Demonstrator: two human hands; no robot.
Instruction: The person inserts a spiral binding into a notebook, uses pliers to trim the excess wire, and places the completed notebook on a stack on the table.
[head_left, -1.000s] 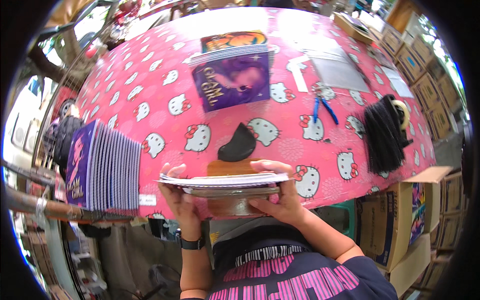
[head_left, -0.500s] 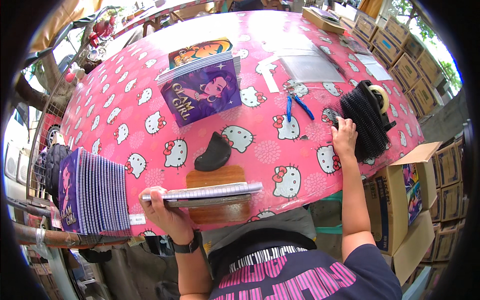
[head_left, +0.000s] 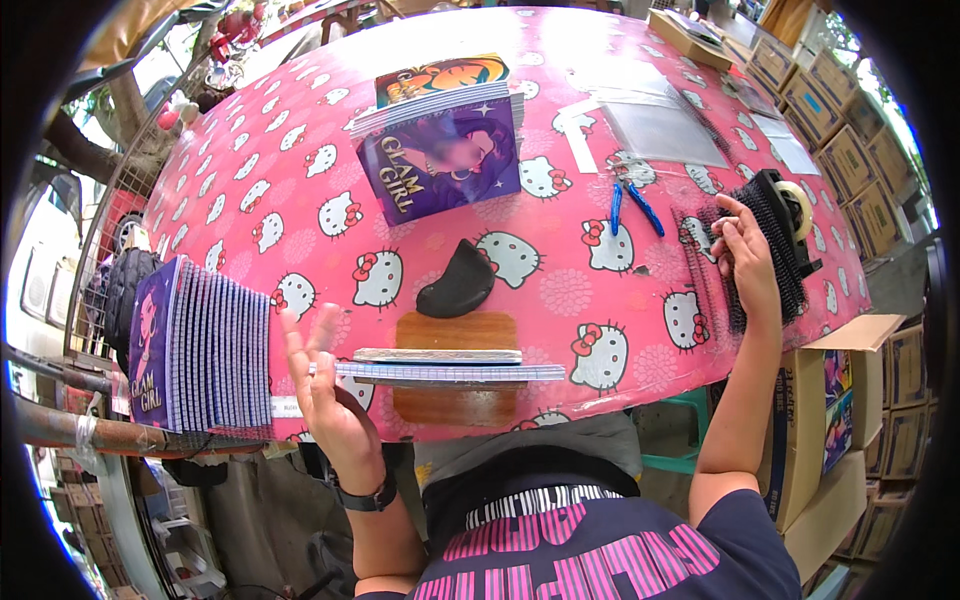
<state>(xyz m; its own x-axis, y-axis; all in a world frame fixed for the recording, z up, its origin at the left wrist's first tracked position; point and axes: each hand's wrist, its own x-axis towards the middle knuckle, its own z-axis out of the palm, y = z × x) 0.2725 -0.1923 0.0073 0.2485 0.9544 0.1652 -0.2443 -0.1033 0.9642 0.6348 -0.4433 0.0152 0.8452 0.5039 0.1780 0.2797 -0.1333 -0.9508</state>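
Note:
My left hand (head_left: 325, 395) is held up with its fingers spread, blurred, at the left end of a thin stack of lined pages and a cover (head_left: 440, 368). That stack lies flat over a brown wooden board (head_left: 455, 332) at the table's near edge. My right hand (head_left: 745, 262) reaches far right, its fingers curled onto a pile of black binding combs (head_left: 775, 245). A black curved pad (head_left: 457, 285) lies just beyond the board.
The table has a pink cartoon-cat cloth (head_left: 300, 150). A row of purple-covered notebooks (head_left: 200, 345) stands on edge at the left. More notebooks (head_left: 440, 160) are piled at the far centre. Blue pens (head_left: 630, 205), clear sheets (head_left: 660, 130), a tape dispenser (head_left: 797, 208) and cardboard boxes (head_left: 850, 150) are to the right.
Both hands held the page stack a second ago. The right hand let go and reached to the black combs. The left hand has now released the stack, which rests on the board.

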